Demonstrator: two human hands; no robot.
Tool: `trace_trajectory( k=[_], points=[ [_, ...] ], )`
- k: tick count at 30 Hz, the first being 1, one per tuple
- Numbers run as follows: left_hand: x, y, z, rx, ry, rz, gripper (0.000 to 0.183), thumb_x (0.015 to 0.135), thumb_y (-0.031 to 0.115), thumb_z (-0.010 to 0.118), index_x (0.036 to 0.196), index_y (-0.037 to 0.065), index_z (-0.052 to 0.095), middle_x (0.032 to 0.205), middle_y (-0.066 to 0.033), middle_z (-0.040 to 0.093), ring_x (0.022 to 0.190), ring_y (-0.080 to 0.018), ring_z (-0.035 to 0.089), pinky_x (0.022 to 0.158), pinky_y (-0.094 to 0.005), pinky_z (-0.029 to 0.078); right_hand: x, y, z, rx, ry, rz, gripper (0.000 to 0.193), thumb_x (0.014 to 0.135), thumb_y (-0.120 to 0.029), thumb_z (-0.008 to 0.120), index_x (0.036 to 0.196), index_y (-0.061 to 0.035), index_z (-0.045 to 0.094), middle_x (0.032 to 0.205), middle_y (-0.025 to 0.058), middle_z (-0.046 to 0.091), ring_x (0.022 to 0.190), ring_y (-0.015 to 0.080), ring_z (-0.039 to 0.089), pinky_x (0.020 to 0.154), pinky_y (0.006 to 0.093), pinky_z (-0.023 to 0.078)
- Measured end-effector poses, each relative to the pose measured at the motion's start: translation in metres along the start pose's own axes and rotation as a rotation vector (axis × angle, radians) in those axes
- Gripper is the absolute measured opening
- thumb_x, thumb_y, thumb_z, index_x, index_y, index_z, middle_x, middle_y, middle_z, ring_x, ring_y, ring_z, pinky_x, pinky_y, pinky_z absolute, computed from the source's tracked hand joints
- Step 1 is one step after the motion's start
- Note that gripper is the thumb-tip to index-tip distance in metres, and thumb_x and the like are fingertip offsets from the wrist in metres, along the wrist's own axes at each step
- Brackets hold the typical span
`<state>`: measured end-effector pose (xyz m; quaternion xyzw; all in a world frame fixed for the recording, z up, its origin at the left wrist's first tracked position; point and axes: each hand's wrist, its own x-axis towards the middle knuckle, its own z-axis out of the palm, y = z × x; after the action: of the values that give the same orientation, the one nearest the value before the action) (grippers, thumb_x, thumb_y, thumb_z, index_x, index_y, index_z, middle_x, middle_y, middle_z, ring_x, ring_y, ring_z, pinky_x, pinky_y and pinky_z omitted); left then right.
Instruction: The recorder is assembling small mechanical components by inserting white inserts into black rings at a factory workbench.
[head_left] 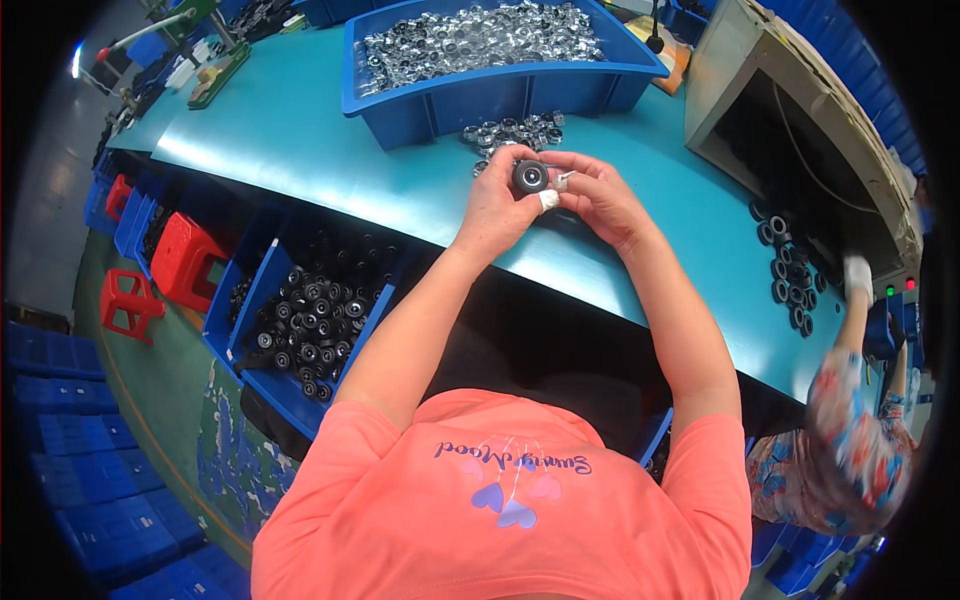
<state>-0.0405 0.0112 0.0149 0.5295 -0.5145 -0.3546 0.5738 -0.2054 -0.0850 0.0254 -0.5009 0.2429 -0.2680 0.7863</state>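
l fingers (507, 154) snug round blk wheel (530, 177), r fingers (582, 164) bent alongside

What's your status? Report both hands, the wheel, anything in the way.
Left hand gripping black wheel, face toward camera. Right hand beside it, contact unclear. Loose parts heaped just beyond, by blue bin.

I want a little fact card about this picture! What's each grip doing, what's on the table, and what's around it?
Left grip: holding a small black wheel with a shiny centre
Right grip: close beside the wheel; contact unclear
Table: teal top
Far side: blue bin of clear and silvery parts, loose pile in front
Lower left: blue crate of black wheels
Floor, left: red stools
Right side: black rings on the table; a co-worker's patterned sleeve
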Motion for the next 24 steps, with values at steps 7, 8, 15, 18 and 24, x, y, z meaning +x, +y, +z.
trace_trajectory(
  k=[7, 8, 15, 18, 24],
  points=[
    [0.002, -0.002, 0.008, 0.180, 0.010, 0.060, 0.046, 0.083, 0.011, 0.083, 0.121, 0.005, 0.056, 0.105, -0.0054, 0.068, 0.088, -0.0121, 0.066, 0.076, -0.0279, 0.055, -0.011, -0.005, -0.010, -0.061, -0.005, -0.022, 0.051, 0.092, -0.012, 0.068, 0.138, 0.0054, 0.057, 0.126, 0.0151, 0.066, 0.115, 0.0223, 0.067, 0.100, 0.0347, 0.055],
    [0.000, -0.007, 0.002, 0.139, 0.054, 0.147, 0.047, 0.083, 0.013, 0.084, 0.121, 0.005, 0.057, 0.105, -0.0044, 0.064, 0.090, -0.0120, 0.063, 0.078, -0.0282, 0.054, -0.015, -0.008, -0.006, -0.130, 0.035, -0.007, 0.051, 0.091, -0.015, 0.069, 0.137, 0.0054, 0.058, 0.125, 0.0159, 0.067, 0.112, 0.0230, 0.068, 0.097, 0.0345, 0.056],
    [-0.098, -0.027, -0.114, 0.119, 0.220, 0.143, 0.043, 0.088, 0.007, 0.074, 0.129, 0.003, 0.060, 0.117, -0.0051, 0.057, 0.104, -0.0159, 0.059, 0.092, -0.0312, 0.050, -0.092, -0.080, -0.085, -1.110, 0.478, -0.161, 0.034, 0.089, -0.013, 0.066, 0.121, -0.0039, 0.074, 0.108, 0.0090, 0.075, 0.096, 0.0174, 0.070, 0.089, 0.0344, 0.056],
    [-0.158, -0.061, -0.210, 0.537, 0.294, 0.003, 0.045, 0.088, 0.011, 0.074, 0.131, 0.004, 0.062, 0.120, -0.0081, 0.057, 0.109, -0.0218, 0.058, 0.097, -0.0355, 0.048, -0.144, -0.099, -0.151, -1.350, 0.866, -0.103, 0.032, 0.086, -0.021, 0.071, 0.115, -0.0091, 0.077, 0.105, 0.0128, 0.078, 0.098, 0.0249, 0.074, 0.091, 0.0363, 0.057],
    [-0.233, -0.069, -0.270, 1.482, 0.345, -0.310, 0.063, 0.081, 0.023, 0.078, 0.139, 0.010, 0.057, 0.123, -0.0193, 0.060, 0.116, -0.0390, 0.055, 0.099, -0.0482, 0.045, -0.161, -0.092, -0.253, -1.820, 1.103, 0.215, 0.030, 0.086, -0.029, 0.073, 0.111, -0.0121, 0.077, 0.108, 0.0139, 0.073, 0.106, 0.0315, 0.069, 0.093, 0.0436, 0.055]
  ],
)
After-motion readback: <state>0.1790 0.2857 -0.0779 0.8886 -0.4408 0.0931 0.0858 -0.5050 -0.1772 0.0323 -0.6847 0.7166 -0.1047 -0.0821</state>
